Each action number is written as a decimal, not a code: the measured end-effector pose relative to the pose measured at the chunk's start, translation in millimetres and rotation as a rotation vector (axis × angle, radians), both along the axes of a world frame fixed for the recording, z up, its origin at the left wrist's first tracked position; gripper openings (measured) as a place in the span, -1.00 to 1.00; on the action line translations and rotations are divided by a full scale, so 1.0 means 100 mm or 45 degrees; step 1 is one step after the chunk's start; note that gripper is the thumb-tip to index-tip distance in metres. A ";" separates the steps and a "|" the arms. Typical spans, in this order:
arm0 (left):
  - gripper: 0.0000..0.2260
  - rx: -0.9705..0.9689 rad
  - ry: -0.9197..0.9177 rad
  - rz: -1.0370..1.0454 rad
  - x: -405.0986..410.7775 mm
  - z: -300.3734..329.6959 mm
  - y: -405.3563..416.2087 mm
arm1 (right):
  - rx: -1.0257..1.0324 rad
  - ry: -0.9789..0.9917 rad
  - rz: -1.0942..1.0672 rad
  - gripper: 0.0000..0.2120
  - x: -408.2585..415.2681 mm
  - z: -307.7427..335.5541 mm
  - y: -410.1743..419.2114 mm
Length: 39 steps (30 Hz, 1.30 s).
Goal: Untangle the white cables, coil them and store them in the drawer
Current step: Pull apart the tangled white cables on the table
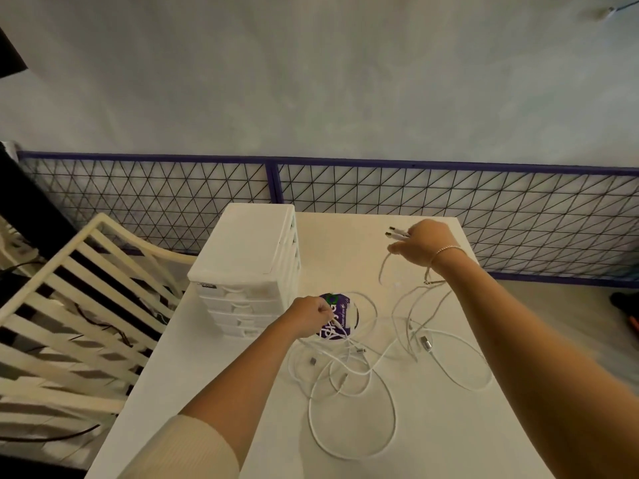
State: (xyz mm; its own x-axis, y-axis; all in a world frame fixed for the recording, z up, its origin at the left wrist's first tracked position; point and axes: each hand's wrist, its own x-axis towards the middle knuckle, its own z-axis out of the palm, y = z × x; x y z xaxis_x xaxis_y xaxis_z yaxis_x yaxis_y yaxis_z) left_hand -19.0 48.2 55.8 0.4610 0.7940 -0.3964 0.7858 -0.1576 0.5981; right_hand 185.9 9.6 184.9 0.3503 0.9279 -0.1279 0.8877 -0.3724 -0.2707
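Several white cables [349, 371] lie tangled in loose loops across the middle of the white table [432, 444]. My left hand [309, 314] pinches one cable strand near a round purple sticker [337, 316]. Raised over the far right part of the table, my right hand [423, 245] grips a cable near its two plug ends [394, 233], and the rest of that cable hangs down in a loop to the tangle. A white plastic drawer unit [249, 271] with several shut drawers stands at the table's far left.
A white slatted chair [79, 305] stands left of the table. A purple-framed wire mesh fence [380, 191] runs behind the table, with a pale wall above it. Dark cords lie on the floor under the chair.
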 end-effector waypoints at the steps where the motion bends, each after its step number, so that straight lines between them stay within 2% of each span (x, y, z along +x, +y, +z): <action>1: -0.79 -0.005 0.045 -0.031 0.02 -0.04 -0.02 | -0.121 -0.036 0.055 -0.61 0.01 -0.04 -0.04; 4: -0.85 -0.002 0.187 -0.108 0.09 -0.23 -0.10 | -0.408 -0.152 0.123 -0.60 0.08 -0.23 -0.11; 7: -0.85 -0.032 0.161 -0.032 0.15 -0.40 -0.18 | -0.487 -0.106 0.074 -0.64 0.11 -0.42 -0.16; 10: -0.80 0.060 0.137 0.052 0.23 -0.53 -0.19 | -0.574 -0.082 0.103 -0.63 0.08 -0.59 -0.22; 12: -0.75 0.124 0.147 0.073 0.29 -0.58 -0.16 | -0.581 -0.030 0.093 -0.60 0.07 -0.69 -0.23; 16: -0.81 0.072 0.161 0.077 0.46 -0.66 -0.08 | -0.547 0.109 0.080 -0.63 0.11 -0.94 -0.19; 19: -0.70 0.029 0.145 0.093 0.53 -0.76 -0.06 | -0.491 0.195 0.067 -0.65 0.11 -1.05 -0.21; 23: -0.66 0.002 0.174 0.086 0.61 -0.92 -0.05 | -0.474 0.229 0.117 -0.71 0.15 -1.14 -0.20; 31: -0.65 0.070 0.504 0.121 0.78 -1.00 -0.13 | -0.445 0.301 0.153 -0.74 0.21 -1.15 -0.14; 33: -0.66 0.071 0.420 0.160 0.80 -0.98 -0.12 | -0.427 0.336 0.126 -0.74 0.20 -1.14 -0.12; 36: -0.71 -0.081 0.228 0.299 0.79 -0.93 -0.09 | -0.408 0.413 0.090 -0.77 0.19 -1.14 -0.11; 38: -0.84 -0.169 -0.009 0.478 0.75 -0.91 -0.09 | -0.382 0.550 0.032 -0.80 0.16 -1.12 -0.12; 39: -0.84 -0.197 -0.146 0.615 0.73 -0.87 -0.10 | -0.365 0.655 -0.020 -0.81 0.15 -1.10 -0.13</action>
State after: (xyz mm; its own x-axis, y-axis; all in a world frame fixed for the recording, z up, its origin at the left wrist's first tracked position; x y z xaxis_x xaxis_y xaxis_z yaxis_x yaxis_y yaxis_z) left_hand 54.2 37.7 -31.0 0.1039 0.8629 -0.4946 0.6749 0.3040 0.6723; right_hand 200.6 -3.1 74.5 0.1900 0.8266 -0.5297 0.6631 -0.5060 -0.5517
